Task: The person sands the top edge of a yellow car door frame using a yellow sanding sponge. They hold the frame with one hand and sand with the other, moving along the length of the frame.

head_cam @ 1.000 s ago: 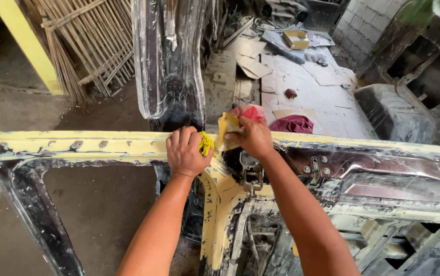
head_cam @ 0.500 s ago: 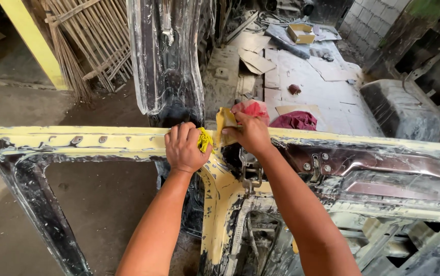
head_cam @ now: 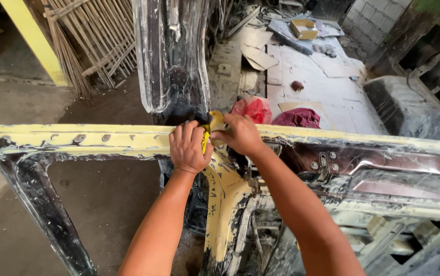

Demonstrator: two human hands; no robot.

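A yellow-primed vehicle body frame [head_cam: 76, 139] spans the view. The left hand [head_cam: 189, 148] presses flat on its top rail; just beside it, the right hand [head_cam: 241, 134] grips a yellow putty scraper [head_cam: 215, 122] against the rail.

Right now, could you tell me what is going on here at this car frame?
A person leans over a stripped vehicle frame coated in pale yellow filler. The left hand presses flat on the top rail with a small yellow piece showing at its edge. The right hand grips a yellowish scrap right beside it, at the joint where the centre pillar meets the rail. Beyond the frame lie red cloths on a littered floor, and bamboo slats lean at upper left.
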